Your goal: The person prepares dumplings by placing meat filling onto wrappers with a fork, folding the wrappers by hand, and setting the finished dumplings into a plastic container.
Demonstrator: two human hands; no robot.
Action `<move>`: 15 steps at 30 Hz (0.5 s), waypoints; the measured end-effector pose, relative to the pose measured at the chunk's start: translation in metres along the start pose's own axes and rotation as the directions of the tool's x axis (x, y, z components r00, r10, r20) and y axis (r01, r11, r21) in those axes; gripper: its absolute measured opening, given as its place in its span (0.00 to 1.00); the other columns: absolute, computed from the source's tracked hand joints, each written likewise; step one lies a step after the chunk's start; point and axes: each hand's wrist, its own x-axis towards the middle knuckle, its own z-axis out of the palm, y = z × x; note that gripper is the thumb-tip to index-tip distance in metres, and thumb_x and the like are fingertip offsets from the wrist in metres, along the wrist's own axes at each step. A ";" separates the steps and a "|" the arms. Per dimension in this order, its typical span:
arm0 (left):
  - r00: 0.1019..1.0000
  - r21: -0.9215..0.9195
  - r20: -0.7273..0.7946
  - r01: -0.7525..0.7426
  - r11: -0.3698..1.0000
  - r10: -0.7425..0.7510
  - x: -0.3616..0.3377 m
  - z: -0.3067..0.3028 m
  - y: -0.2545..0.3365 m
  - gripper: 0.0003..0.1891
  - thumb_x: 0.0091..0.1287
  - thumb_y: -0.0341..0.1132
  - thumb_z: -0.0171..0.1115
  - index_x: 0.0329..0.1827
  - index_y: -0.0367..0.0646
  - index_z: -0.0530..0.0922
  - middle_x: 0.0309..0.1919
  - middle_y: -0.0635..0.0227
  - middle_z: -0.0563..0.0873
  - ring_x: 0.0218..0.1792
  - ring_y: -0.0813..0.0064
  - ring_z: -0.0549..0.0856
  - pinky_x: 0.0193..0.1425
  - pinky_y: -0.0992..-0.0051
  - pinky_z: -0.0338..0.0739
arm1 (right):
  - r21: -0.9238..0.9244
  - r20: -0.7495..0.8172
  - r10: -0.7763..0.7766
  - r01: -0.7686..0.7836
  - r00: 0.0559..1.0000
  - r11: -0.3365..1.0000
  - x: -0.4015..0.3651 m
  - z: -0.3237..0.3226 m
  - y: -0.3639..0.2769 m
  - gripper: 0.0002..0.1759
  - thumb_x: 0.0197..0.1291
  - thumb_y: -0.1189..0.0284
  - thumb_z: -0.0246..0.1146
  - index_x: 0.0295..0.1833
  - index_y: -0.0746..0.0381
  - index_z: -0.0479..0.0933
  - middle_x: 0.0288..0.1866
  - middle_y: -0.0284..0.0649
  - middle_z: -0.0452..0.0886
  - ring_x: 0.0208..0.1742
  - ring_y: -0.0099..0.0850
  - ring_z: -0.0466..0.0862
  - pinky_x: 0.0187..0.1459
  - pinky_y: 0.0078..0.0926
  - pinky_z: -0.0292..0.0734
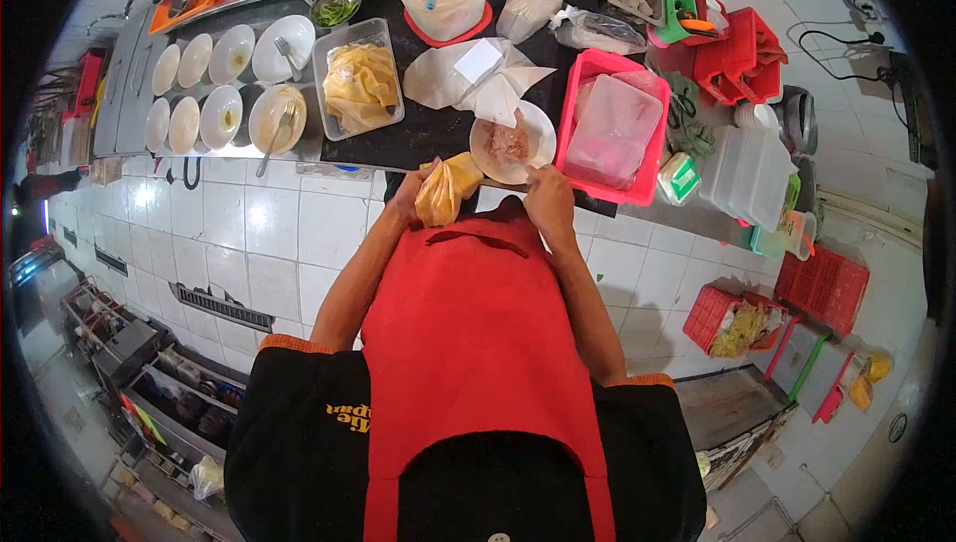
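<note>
The left hand is closed around a yellow wrapper, held at the counter edge. The right hand is curled; whether anything is pinched cannot be told. 1 plate of minced meat lies just ahead, nearer the right hand.

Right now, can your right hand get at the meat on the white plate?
Probably yes: the right hand is at the near rim of the white plate, and nothing lies between it and the meat.
</note>
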 end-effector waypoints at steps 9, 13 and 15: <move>1.000 -0.009 0.010 -0.001 1.000 0.001 -0.006 0.001 0.003 0.28 0.81 0.53 0.44 0.64 0.34 0.73 0.47 0.54 0.87 0.43 0.61 0.89 0.49 0.62 0.86 | 0.035 0.041 -0.068 0.067 0.997 0.997 0.000 0.001 0.017 0.17 0.62 0.83 0.57 0.52 0.63 0.87 0.39 0.49 0.87 0.40 0.44 0.87 0.46 0.37 0.81; 0.999 0.005 0.024 -0.046 0.999 0.046 -0.024 0.031 0.009 0.28 0.80 0.54 0.46 0.63 0.34 0.74 0.49 0.53 0.87 0.44 0.61 0.89 0.49 0.62 0.86 | 0.492 0.176 -0.152 0.047 0.973 0.869 -0.002 -0.037 -0.008 0.15 0.68 0.82 0.59 0.56 0.65 0.85 0.39 0.40 0.88 0.38 0.21 0.82 0.42 0.23 0.76; 0.996 0.018 0.060 -0.074 0.997 0.073 -0.031 0.061 0.009 0.28 0.80 0.53 0.46 0.62 0.34 0.75 0.50 0.53 0.87 0.45 0.62 0.89 0.51 0.63 0.86 | 0.656 0.110 -0.206 0.085 0.972 0.750 -0.003 -0.044 -0.021 0.15 0.69 0.81 0.60 0.58 0.65 0.84 0.40 0.38 0.87 0.38 0.20 0.80 0.41 0.20 0.75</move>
